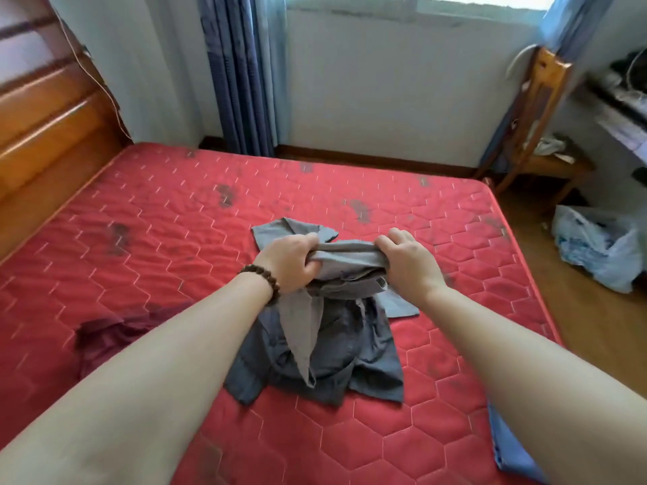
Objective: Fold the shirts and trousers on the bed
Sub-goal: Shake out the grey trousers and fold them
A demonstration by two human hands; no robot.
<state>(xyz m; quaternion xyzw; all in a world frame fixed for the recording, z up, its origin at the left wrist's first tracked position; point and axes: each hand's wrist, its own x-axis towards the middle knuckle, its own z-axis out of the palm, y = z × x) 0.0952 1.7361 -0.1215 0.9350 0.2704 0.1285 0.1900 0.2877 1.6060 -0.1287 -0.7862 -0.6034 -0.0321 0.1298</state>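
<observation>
A light grey shirt (346, 260) is bunched up over the middle of the red quilted mattress (175, 222). My left hand (290, 260), with a bead bracelet on its wrist, grips the shirt's left end. My right hand (406, 257) grips its right end. Part of the shirt lies flat behind my hands, and a strip hangs down. Under it a darker grey garment (336, 358) lies crumpled. A maroon garment (112, 336) sits at the left, partly hidden by my left forearm. A blue cloth (507, 449) shows at the mattress's lower right edge.
A wooden headboard (45, 127) runs along the left. Blue curtains (241, 71) hang by the far wall under a window. A wooden chair (535, 134) stands at the right beside a cluttered shelf, and a plastic bag (598, 246) lies on the wooden floor.
</observation>
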